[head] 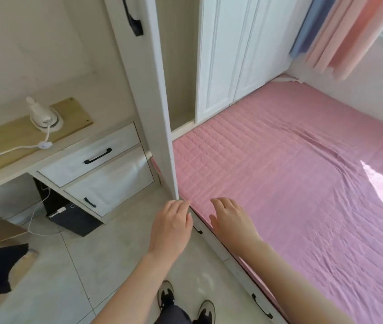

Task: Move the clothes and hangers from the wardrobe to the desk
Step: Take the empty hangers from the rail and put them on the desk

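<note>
The white wardrobe door [153,94] stands open edge-on in the middle, with a black handle [133,19] near its top. Behind it the wardrobe opening [179,66] shows only a bare beige inner wall; no clothes or hangers are in sight. My left hand [172,228] hangs just below the door's lower corner, fingers relaxed and holding nothing. My right hand [229,218] hovers over the bed's near edge, fingers spread and empty. The wooden desk top [10,139] lies at the left.
A small white fan [42,115] with its cord stands on the desk, above white drawers [97,157]. A pink quilted bed [291,178] fills the right side, with shut wardrobe doors [230,54] behind it. A black computer tower [73,218] sits on the tiled floor.
</note>
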### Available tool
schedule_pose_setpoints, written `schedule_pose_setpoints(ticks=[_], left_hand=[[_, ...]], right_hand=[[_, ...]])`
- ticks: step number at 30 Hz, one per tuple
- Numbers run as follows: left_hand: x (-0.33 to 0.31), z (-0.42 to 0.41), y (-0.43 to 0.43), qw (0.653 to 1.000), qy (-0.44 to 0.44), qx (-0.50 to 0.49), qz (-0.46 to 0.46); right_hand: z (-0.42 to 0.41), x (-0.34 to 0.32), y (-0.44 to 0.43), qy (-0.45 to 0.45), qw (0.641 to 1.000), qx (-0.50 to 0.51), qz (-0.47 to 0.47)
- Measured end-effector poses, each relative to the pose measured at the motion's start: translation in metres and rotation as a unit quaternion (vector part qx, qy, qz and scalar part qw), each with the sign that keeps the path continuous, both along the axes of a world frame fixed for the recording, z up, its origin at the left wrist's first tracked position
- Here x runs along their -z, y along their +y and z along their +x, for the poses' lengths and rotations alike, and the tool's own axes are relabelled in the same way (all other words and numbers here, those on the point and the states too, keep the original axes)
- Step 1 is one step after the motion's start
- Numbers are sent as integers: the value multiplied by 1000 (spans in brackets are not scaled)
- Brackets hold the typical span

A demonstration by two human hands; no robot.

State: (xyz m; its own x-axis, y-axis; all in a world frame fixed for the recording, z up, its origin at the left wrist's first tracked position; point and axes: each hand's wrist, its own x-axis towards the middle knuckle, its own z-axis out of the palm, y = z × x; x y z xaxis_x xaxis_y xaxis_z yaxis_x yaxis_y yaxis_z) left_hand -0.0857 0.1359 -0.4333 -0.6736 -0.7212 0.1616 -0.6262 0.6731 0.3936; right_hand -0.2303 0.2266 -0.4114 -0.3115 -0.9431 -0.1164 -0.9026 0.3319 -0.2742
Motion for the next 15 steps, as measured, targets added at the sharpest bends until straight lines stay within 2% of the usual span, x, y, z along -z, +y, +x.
schedule_pose_setpoints(ticks=[10, 15], left_hand=[[-37, -100, -72, 998, 22, 57, -14], [-61, -145, -116, 997, 55, 36, -51]], right_hand=[[-84, -26, -64, 7, 999, 39, -31], [-116, -43, -109, 10, 997, 50, -64]])
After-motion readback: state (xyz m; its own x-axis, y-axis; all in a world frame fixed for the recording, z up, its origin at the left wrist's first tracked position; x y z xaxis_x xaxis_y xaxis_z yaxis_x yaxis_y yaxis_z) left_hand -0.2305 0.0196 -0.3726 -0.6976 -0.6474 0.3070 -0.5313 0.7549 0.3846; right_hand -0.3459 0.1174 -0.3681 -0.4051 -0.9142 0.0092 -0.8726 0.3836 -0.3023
